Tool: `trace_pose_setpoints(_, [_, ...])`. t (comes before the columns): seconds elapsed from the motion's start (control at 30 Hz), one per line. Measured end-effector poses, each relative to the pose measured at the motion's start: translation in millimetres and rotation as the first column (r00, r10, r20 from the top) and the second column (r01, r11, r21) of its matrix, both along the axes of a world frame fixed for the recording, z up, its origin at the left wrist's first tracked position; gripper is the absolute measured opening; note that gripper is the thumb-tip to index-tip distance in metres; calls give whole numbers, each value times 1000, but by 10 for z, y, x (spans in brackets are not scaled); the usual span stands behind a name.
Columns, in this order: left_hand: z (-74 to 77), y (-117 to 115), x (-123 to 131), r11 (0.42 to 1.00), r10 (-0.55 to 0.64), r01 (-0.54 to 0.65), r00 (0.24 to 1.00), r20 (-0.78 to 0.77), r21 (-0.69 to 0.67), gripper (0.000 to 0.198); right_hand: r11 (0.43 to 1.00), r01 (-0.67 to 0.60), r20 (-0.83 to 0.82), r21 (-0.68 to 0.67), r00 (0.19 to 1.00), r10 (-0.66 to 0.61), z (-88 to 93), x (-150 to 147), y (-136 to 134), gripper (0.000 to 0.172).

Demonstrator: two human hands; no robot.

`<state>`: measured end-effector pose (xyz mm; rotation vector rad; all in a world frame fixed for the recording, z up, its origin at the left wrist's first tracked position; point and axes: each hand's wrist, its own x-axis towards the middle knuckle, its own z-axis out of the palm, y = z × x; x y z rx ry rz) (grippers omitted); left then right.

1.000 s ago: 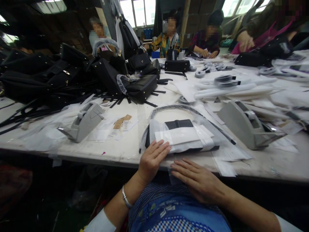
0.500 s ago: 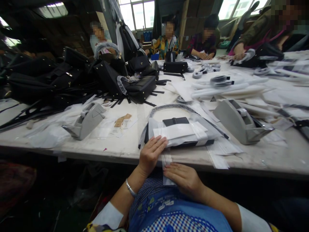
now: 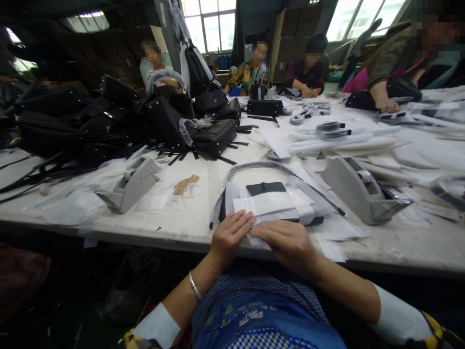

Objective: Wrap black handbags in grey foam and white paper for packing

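Observation:
In front of me on the table lies a small black bag (image 3: 266, 187) under white paper and translucent wrap (image 3: 269, 203). Its curved handle (image 3: 254, 166), covered in clear plastic, arches behind it. My left hand (image 3: 229, 237) rests with its fingers laid flat on the wrap at the bag's front left corner. Close beside it, my right hand (image 3: 290, 242) has its fingers closed on a white paper strip (image 3: 254, 238) at the bag's front edge. Most of the strip is hidden beneath my right fingers.
Grey tape dispensers stand to the left (image 3: 131, 186) and right (image 3: 363, 191) of the wrapped bag. Brown tags (image 3: 186, 184) lie on the left. Black bags (image 3: 210, 135) are heaped at the back left. Wrapped straps (image 3: 330, 130) and white papers cover the right. Co-workers sit or stand across the table.
My right hand has moved up from below the table edge to the bag's front edge, bringing the paper strip with it. My left hand stays at the corner.

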<state>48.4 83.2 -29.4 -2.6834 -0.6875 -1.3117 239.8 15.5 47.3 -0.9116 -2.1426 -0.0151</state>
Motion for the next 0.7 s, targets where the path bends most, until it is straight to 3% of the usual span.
trace_pose_setpoints(0.1, [5,-9,4,1000,1,0,999,32,-18,26,991,116,16,-69,993,-115,69,39,349,31])
trace_pose_setpoints(0.2, [16,-23,14,1000,19,-18,998,66,-7,23,947,235,32,-219,972,-233,6,45,638,24])
trace_pose_setpoints(0.37, [58,-36,25,996,47,-37,989,139,-77,25,851,376,123,-366,926,-356,-103,31,845,10])
trace_pose_setpoints(0.5, [81,-37,26,991,65,-44,983,169,-128,20,798,427,181,-425,904,-387,-71,14,890,5])
trace_pose_setpoints(0.7, [71,-51,32,990,109,-102,992,70,-96,31,783,430,266,-449,901,-342,-35,32,1026,10])
